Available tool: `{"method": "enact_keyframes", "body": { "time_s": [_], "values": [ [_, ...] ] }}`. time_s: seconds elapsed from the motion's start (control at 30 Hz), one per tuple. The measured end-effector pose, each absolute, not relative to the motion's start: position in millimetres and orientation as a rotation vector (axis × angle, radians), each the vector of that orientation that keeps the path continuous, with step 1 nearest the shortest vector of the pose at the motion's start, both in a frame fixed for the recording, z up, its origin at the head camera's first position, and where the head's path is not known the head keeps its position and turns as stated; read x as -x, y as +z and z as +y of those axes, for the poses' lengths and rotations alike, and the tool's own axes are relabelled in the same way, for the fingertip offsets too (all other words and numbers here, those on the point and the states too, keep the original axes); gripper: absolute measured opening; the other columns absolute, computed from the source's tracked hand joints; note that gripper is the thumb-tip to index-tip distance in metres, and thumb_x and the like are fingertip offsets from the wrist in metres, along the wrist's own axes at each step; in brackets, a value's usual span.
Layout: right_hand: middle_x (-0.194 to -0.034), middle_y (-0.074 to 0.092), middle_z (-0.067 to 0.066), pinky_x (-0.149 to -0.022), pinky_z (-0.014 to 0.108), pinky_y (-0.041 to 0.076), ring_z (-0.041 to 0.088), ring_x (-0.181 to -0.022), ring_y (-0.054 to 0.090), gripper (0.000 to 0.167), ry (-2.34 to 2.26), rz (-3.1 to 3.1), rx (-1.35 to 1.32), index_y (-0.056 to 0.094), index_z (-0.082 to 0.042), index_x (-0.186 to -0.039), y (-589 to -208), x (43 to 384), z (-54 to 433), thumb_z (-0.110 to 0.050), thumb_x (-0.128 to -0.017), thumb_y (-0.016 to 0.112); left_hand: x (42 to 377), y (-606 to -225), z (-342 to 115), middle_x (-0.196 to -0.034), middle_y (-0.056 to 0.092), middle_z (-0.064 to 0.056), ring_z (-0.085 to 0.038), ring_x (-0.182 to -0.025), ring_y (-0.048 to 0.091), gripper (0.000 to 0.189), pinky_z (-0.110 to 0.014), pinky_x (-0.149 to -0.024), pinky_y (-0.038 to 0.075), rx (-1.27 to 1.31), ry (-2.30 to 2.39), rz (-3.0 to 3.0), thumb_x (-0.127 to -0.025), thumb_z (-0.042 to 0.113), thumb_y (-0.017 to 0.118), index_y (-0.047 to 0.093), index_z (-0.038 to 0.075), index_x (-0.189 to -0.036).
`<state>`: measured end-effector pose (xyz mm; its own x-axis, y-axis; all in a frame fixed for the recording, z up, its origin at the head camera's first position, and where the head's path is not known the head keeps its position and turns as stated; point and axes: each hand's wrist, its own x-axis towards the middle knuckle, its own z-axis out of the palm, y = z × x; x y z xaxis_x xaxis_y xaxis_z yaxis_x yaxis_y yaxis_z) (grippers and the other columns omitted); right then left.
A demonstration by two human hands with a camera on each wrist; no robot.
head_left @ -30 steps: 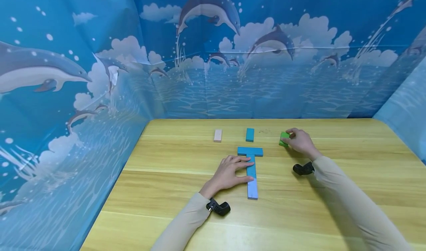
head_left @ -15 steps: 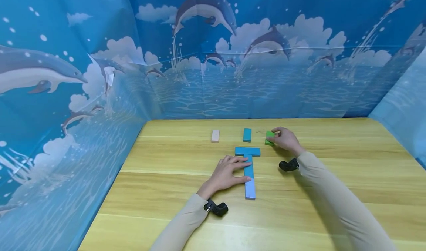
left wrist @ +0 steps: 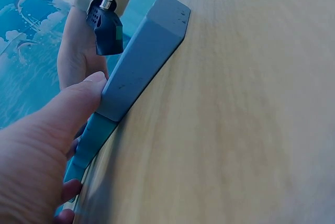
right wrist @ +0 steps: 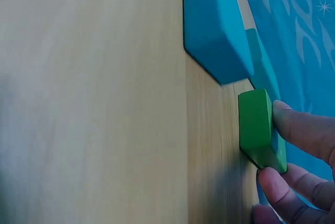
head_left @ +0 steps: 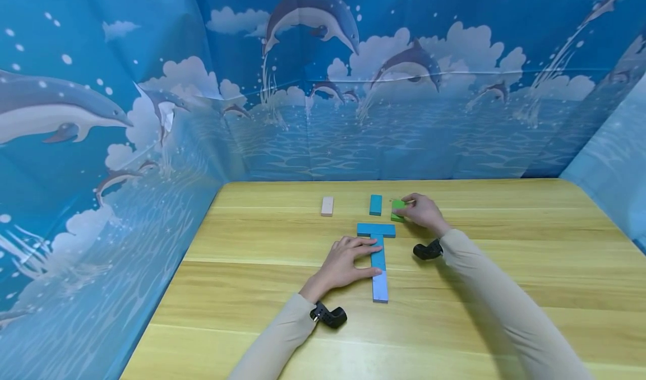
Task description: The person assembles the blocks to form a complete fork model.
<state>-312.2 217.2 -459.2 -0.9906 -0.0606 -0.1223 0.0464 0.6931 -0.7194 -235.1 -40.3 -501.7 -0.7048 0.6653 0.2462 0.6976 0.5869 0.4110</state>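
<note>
Flat blocks form a T on the table in the head view: a blue crosspiece block, a blue stem block and a lavender block at the near end. My left hand rests on the stem from the left, fingers extended, thumb near where blue meets lavender. My right hand pinches a green block between thumb and fingers, just beyond the T's right end. Left of the green block lies a separate blue block, a small gap between them.
A pale pink block lies farther left along the back of the wooden table. A blue dolphin-print backdrop hangs behind the table's far edge. Each wrist wears a black camera mount, such as the left one.
My right hand has moved left with the green block, bringing it close to the loose blue block. My left hand stays on the T. The head view has shifted slightly.
</note>
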Motion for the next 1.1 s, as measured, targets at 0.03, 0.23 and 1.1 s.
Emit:
{"method": "enact_keyframes", "body": {
  "time_s": [0.03,0.23,1.1],
  "values": [
    [-0.112,0.055,0.022,-0.076,0.043,0.044,0.032,-0.093,0.055,0.062,-1.179,2.765,0.018,0.047,0.006,-0.133,-459.6,312.4,216.4,-0.035,-0.089,0.065,235.2,-501.9,-40.3,-0.141,0.043,0.015,-0.014,-0.123,0.037,0.056,-0.033,-0.092,0.033,1.178,-0.755,-2.738,-0.087,0.057,0.058,0.054,0.031,-0.136],
    [-0.109,0.057,0.02,-0.077,0.044,0.044,0.031,-0.092,0.055,0.061,-1.18,2.774,0.033,0.049,0.005,-0.132,-461.5,313.0,212.9,-0.035,-0.089,0.066,235.6,-502.8,-40.1,-0.141,0.043,0.015,-0.014,-0.123,0.037,0.056,-0.033,-0.092,0.033,1.177,-0.762,-2.736,-0.087,0.057,0.058,0.054,0.031,-0.136],
    [-0.104,0.059,0.017,-0.074,0.041,0.045,0.029,-0.088,0.056,0.06,-1.191,2.745,0.123,0.051,0.002,-0.132,-462.2,309.4,207.8,-0.035,-0.087,0.069,233.8,-499.2,-40.3,-0.14,0.045,0.011,-0.015,-0.122,0.039,0.055,-0.032,-0.088,0.033,1.209,-0.748,-2.695,-0.087,0.053,0.061,0.055,0.027,-0.136]
  ]
}}
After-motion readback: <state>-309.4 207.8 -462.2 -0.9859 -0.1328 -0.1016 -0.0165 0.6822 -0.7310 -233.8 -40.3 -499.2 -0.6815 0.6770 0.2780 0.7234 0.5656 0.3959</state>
